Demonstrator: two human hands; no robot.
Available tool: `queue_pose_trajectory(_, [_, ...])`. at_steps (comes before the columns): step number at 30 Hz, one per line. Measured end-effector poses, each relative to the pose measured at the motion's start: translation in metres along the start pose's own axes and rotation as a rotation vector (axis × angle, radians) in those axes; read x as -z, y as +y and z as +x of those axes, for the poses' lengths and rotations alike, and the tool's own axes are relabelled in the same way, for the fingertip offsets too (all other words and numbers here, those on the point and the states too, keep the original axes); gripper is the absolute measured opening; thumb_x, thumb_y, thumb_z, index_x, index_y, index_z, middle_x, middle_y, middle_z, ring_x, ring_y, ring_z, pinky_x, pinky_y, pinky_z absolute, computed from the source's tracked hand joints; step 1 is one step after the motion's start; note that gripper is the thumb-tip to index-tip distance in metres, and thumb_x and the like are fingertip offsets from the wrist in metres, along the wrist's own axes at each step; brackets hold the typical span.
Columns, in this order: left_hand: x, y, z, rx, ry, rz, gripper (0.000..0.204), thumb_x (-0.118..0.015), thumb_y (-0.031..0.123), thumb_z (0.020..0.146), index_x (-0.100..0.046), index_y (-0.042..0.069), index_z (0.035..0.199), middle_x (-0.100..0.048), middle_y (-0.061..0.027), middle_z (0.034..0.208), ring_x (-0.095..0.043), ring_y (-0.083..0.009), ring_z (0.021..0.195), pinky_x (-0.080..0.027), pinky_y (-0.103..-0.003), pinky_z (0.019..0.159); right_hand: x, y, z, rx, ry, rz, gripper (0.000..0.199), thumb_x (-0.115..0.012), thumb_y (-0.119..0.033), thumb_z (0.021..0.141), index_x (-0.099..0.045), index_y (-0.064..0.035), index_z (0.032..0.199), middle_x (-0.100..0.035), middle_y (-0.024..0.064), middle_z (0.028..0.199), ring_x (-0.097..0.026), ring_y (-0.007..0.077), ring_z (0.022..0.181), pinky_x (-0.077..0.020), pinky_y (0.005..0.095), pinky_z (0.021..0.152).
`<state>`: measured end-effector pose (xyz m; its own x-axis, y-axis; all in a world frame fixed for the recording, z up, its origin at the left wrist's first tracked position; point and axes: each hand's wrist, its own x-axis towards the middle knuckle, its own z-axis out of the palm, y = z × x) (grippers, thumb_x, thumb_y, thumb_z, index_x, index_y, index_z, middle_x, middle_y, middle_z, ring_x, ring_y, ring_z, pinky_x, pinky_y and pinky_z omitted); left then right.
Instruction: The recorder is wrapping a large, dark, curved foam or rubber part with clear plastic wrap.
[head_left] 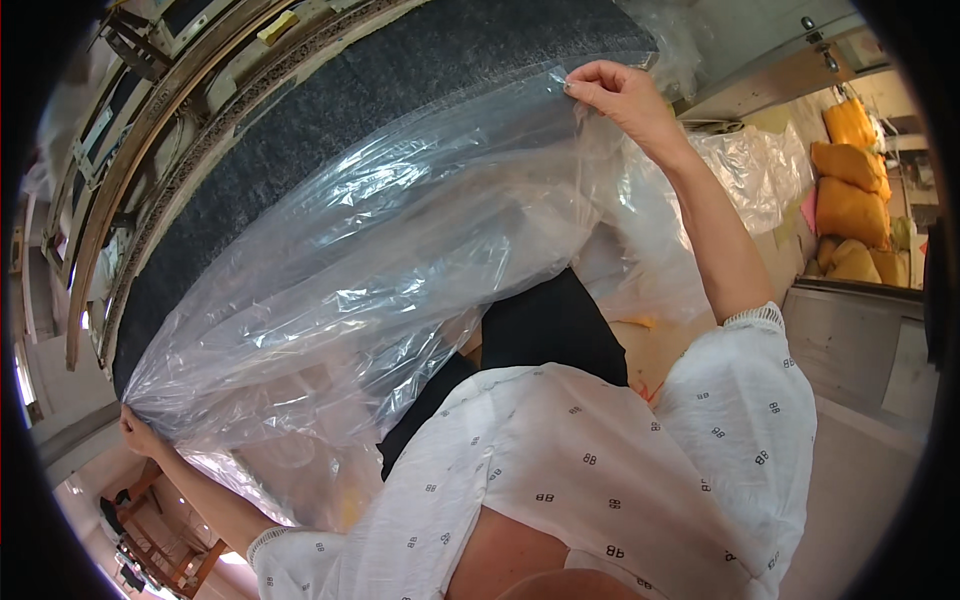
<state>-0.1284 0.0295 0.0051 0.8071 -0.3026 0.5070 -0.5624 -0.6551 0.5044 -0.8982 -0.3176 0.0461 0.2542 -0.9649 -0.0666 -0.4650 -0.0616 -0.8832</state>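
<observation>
A large clear plastic sheet [400, 220] stretches between my two hands and hangs in shiny folds before me. At the far left, my left hand [143, 436] pinches one end of it, where the folds gather to a point. My right hand [622, 100] is raised at the upper right, thumb and fingers closed on the sheet's other upper corner. Behind the plastic runs a long table with a dark, worn surface [330, 140]; the sheet's upper edge lies along it. Folds of the sheet hide part of that surface and my lap.
Beyond the dark surface run brown metal rails [165, 130] with machine parts. More crumpled clear plastic [755, 170] lies at the right. Several orange-yellow bundles [850, 195] are stacked at the far right. A wooden rack [165, 535] stands at the lower left.
</observation>
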Motion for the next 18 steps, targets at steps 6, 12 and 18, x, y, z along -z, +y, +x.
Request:
queue_pose_trajectory(6, [0.007,-0.005,0.005,-0.014,-0.023,0.057,0.039,-0.058,0.040,0.082,-0.066,0.003,0.091,-0.066,-0.0090,0.086,-0.059,-0.0194,0.079,-0.043,-0.032,0.075,-0.004,0.008,0.017,0.141,0.123,-0.082,0.021,-0.063,-0.024,0.078,-0.065,-0.0035,0.082,-0.058,-0.0013,0.067,-0.051,0.0062,0.063,-0.0392,0.0211,0.057])
queue_pose_trajectory(12, [0.042,0.015,-0.010,0.019,0.070,-0.131,0.038,-0.057,0.037,0.084,-0.065,0.005,0.102,-0.064,-0.0082,0.099,-0.058,-0.0189,0.089,-0.043,-0.029,0.080,-0.014,-0.005,0.014,0.144,0.248,-0.348,0.024,-0.063,-0.028,0.077,-0.059,-0.0045,0.072,-0.051,-0.0020,0.058,-0.045,0.0064,0.055,-0.0347,0.0241,0.051])
queue_pose_trajectory(18, [0.124,-0.026,-0.010,0.234,-0.032,-0.261,0.038,-0.059,0.034,0.084,-0.063,0.003,0.105,-0.063,-0.0042,0.099,-0.056,-0.0150,0.089,-0.043,-0.024,0.077,-0.011,-0.005,0.019,0.195,0.235,-0.449,0.023,-0.062,-0.028,0.075,-0.058,-0.0058,0.072,-0.049,0.0004,0.057,-0.045,0.0124,0.054,-0.0366,0.0289,0.053])
